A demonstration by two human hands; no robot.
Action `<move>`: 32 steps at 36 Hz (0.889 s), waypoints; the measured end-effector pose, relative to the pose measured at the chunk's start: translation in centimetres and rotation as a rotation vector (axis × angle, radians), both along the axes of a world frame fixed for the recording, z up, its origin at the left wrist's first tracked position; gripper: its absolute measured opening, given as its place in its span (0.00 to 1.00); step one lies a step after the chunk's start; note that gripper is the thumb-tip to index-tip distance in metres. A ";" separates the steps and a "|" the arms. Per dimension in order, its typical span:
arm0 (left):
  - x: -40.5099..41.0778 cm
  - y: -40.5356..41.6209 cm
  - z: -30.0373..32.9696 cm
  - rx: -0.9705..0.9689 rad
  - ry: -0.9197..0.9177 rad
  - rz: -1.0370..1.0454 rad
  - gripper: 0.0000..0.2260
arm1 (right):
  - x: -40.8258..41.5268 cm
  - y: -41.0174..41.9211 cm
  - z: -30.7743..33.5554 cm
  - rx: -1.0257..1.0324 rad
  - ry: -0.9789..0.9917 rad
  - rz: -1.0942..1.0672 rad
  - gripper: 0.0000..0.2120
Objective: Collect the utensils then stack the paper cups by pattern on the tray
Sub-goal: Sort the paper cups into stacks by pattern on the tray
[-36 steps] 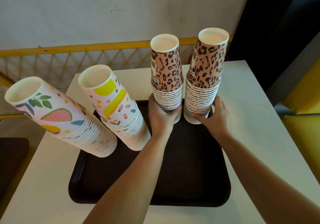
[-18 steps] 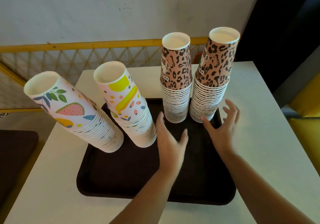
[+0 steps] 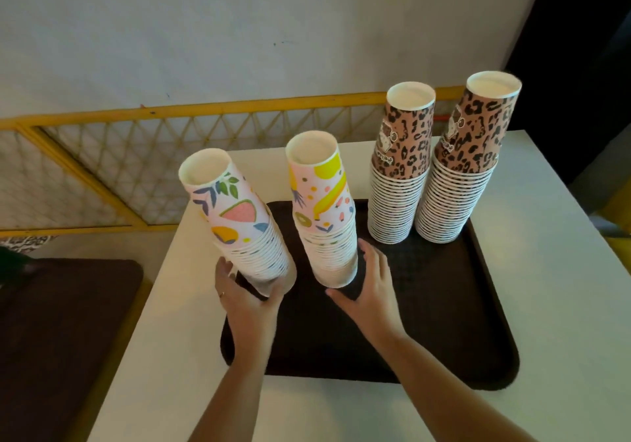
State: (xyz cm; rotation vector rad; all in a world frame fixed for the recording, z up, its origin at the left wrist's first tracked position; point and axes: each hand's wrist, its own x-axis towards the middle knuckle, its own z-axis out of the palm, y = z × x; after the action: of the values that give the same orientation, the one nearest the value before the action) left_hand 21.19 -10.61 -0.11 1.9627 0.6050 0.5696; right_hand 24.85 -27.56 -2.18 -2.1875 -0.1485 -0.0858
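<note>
Four tall stacks of upside-down paper cups stand on a dark brown plastic tray (image 3: 444, 322). The tray lies flat on a white worktop (image 3: 546, 271).

The left hand (image 3: 246, 291) holds the bottom of the far-left stack of white paper cups with a watermelon and leaf pattern (image 3: 239, 223). Its fingers curl round the lowest cups, and a thin ring shows on one finger. This stack leans away to the left and sits at the left edge of the tray.

The right hand (image 3: 368, 288) is spread wide at the bottom of the next stack of white paper cups with a banana and kiwi pattern (image 3: 324, 216). The fingers lie along the right side of the lowest cups and the thumb points out to the left, just in front of them. If it grips the stack is hard to tell.

At the back right of the tray stand two stacks of pink paper cups with black leopard spots, one on the left (image 3: 399, 168) and one on the right (image 3: 461, 165). They stand close together and no hand touches them.

Behind the worktop runs a yellow woven fence (image 3: 170, 141) below a pale wall (image 3: 239, 31). A dark brown seat (image 3: 61, 339) sits low on the left.
</note>
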 end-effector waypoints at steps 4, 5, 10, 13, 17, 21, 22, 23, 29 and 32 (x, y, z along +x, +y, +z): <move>1.5 1.5 0.5 -0.050 -0.026 -0.140 0.43 | 0.7 2.2 -0.3 0.093 -0.019 -0.112 0.42; 1.9 1.8 0.5 -0.044 -0.029 -0.158 0.41 | 1.1 2.6 -0.4 0.107 -0.039 -0.138 0.41; 4.8 3.2 0.0 0.026 -0.003 -0.201 0.36 | 2.7 4.0 -0.5 0.088 -0.070 -0.231 0.40; 6.5 3.8 -0.1 0.035 -0.004 -0.224 0.36 | 3.7 4.6 -0.8 0.086 -0.061 -0.271 0.42; 8.5 4.5 -0.3 0.057 -0.009 -0.235 0.35 | 4.8 5.4 -1.0 0.083 -0.054 -0.315 0.42; 10.2 5.1 -0.5 0.057 -0.007 -0.245 0.35 | 5.6 5.9 -1.5 0.068 -0.072 -0.332 0.40; 10.5 5.2 -0.6 0.051 -0.008 -0.250 0.35 | 5.8 6.0 -1.6 0.059 -0.071 -0.335 0.40; 10.8 5.2 -0.6 0.043 -0.012 -0.255 0.35 | 6.0 6.0 -1.7 0.047 -0.073 -0.339 0.39; 11.6 5.3 -0.8 0.011 -0.041 -0.276 0.36 | 6.5 6.0 -2.4 -0.022 -0.083 -0.371 0.36; 11.7 5.2 -0.9 0.014 -0.051 -0.272 0.36 | 6.5 6.0 -2.4 -0.027 -0.079 -0.381 0.35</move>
State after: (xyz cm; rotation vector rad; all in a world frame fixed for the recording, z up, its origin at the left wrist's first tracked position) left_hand 32.92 -5.38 -1.02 1.9952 0.2957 0.4531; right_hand 31.32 -21.57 -4.61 -2.2148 0.2260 -0.3864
